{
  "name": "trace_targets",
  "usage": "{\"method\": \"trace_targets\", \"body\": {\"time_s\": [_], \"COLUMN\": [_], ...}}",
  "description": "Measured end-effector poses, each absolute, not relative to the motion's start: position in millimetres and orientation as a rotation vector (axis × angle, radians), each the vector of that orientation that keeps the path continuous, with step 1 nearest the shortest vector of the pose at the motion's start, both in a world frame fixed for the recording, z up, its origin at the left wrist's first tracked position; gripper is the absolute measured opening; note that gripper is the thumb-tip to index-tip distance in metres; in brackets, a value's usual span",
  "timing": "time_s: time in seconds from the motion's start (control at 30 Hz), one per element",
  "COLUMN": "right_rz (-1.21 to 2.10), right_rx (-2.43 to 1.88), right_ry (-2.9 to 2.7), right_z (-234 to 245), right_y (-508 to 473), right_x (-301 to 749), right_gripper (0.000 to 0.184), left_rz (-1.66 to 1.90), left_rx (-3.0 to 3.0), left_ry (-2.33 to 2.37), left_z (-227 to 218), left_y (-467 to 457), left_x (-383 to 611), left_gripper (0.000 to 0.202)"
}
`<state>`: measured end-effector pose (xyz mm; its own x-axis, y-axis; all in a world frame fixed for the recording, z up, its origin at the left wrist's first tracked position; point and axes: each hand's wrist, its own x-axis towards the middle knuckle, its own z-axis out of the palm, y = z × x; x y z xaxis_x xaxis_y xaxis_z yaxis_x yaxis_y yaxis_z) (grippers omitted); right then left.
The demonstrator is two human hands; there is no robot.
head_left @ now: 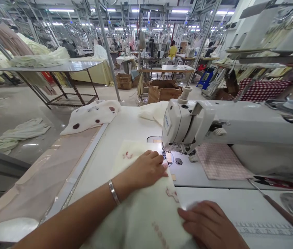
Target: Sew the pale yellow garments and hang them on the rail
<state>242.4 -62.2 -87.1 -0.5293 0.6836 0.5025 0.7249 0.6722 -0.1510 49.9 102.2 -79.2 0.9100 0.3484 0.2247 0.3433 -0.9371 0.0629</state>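
A crumpled white cloth with dark round spots [92, 116] lay at the far left edge of the white surface [102, 148]. Beside it, a cream cloth panel with reddish motifs [138, 211] stretched flat under your hands, its right edge running toward the needle area. Your left hand [146, 169], a silver-coloured bracelet [113, 192] on its wrist, rested on that panel with fingers bent close together; you couldn't tell whether they pinched it. The white sewing machine [180, 121] stood just beyond. Your right hand [208, 223], blurred, met the panel's right edge with its fingertips, its grip unclear. Farther right lay a pink-and-white checked cloth [221, 160], a printed measuring scale [265, 229] and red-handled scissors [283, 183].
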Motion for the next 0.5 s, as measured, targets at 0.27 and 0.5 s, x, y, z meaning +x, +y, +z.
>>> {"method": "trace_targets", "body": {"time_s": [0.27, 0.5], "right_rz": [0.112, 0.024], "right_rx": [-1.059, -1.041], "right_ry": [-2.315, -2.364], "right_z": [-88, -85], "right_y": [-55, -61], "right_x": [234, 238], "right_gripper": [0.017, 0.020], "left_rz": [0.274, 0.360], "left_rx": [2.813, 2.882], "left_ry": [0.894, 0.912], "left_z": [-54, -97], "left_y": [16, -24], "left_x": [56, 44], "left_gripper": [0.030, 0.042]}}
